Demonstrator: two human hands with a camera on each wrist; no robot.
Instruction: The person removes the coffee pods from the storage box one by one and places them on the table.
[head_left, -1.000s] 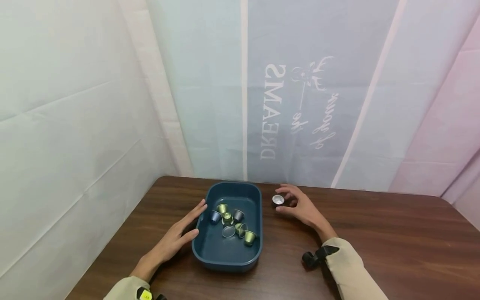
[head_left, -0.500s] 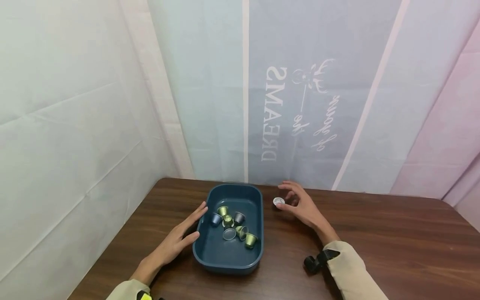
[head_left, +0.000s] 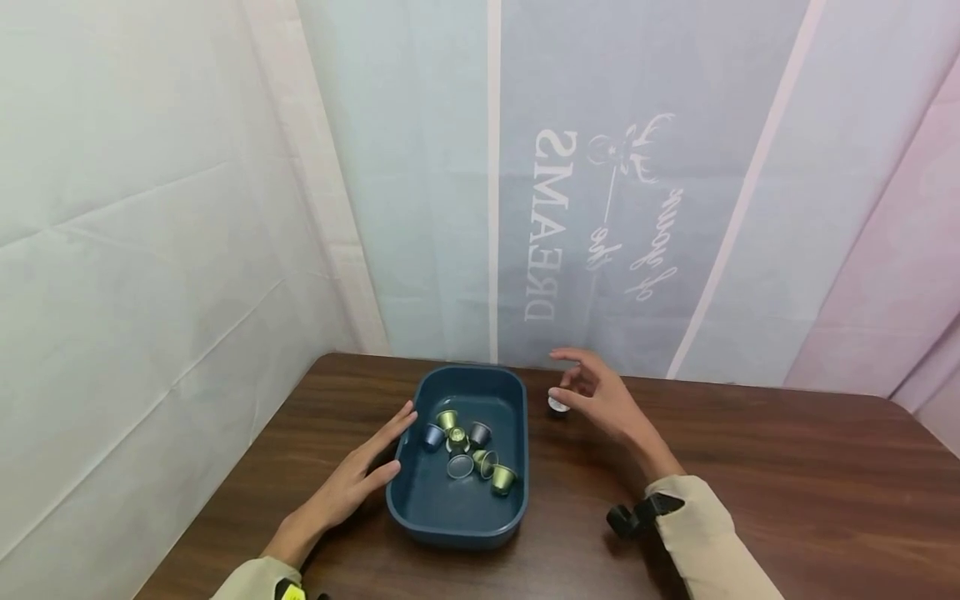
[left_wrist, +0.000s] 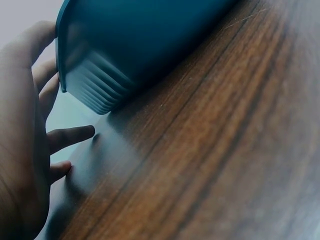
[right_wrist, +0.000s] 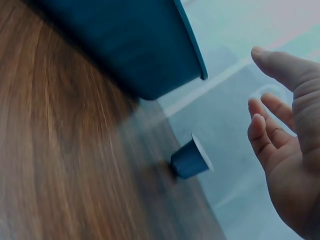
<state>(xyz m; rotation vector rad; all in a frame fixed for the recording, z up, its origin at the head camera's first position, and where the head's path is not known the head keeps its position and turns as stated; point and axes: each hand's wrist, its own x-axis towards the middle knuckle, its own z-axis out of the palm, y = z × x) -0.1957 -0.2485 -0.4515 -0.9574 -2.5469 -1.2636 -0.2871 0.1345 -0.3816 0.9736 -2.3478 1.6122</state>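
A blue-sided coffee capsule [right_wrist: 189,159] stands on the table to the right of the bin, its pale lid [head_left: 558,403] facing up. My right hand [head_left: 600,404] is above and beside this capsule; the right wrist view shows a gap between them. Its thumb and index finger are spread, and the other fingers bend loosely. My left hand [head_left: 352,477] has its fingers extended along the left side of the dark blue bin [head_left: 457,533], fingertips at the rim. Several coffee capsules lie in the bin, among them green ones [head_left: 503,479], a blue one [head_left: 432,437] and a dark grey one [head_left: 480,434].
The brown wood-grain table [head_left: 750,475] extends well to the right of the bin. A printed fabric curtain [head_left: 600,275] hangs at its back edge, and a white one [head_left: 150,250] closes off the left. Black wrist cameras, one of them [head_left: 637,515] on my right wrist, sit at the cuffs.
My right hand has risen slightly above the lone capsule, its index finger reaching farther back and its thumb now overlapping the lid. My left hand and the capsules in the bin keep their places.
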